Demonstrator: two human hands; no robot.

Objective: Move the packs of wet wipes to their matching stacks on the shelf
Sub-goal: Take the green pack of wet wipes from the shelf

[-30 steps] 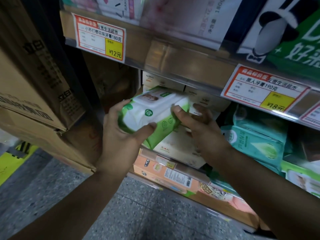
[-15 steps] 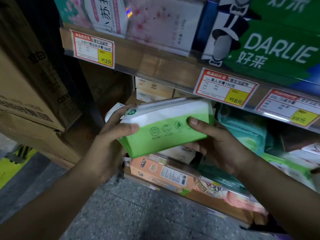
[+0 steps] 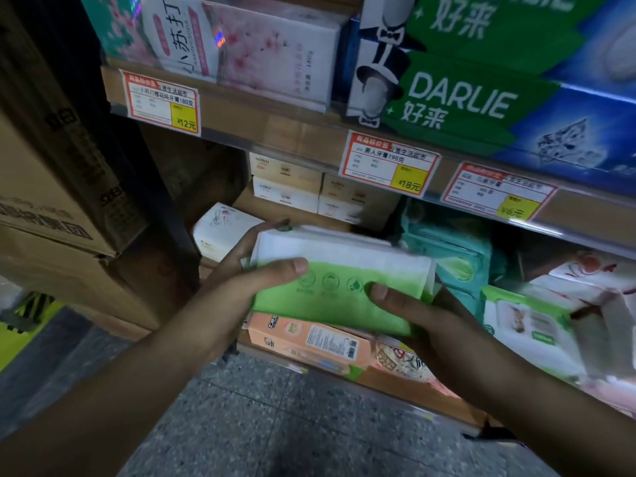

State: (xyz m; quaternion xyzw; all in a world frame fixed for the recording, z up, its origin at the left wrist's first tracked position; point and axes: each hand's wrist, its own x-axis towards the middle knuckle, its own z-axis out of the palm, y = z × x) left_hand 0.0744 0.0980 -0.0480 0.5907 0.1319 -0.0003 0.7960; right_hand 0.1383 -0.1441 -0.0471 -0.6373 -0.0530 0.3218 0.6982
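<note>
A white-and-green pack of wet wipes [image 3: 340,280] is held level in front of the middle shelf. My left hand [image 3: 247,280] grips its left end, thumb across the front. My right hand [image 3: 423,318] holds its right end from below, thumb on the green part. Behind and to the right, a stack of teal wipe packs [image 3: 454,259] lies on the shelf. Further right sits a green-edged pack with a white label [image 3: 526,318], matching in colour.
White and beige boxes [image 3: 285,182] are stacked at the back of the middle shelf [image 3: 309,139]. Toothpaste boxes [image 3: 481,84] fill the shelf above. Orange packs [image 3: 306,342] lie on the lower shelf. Cardboard cartons [image 3: 58,187] stand close at the left. Speckled floor [image 3: 275,425] is below.
The pack has been turned from tilted to level, its green side facing me, and shifted slightly right. My view has tipped upward, showing more of the toothpaste shelf.
</note>
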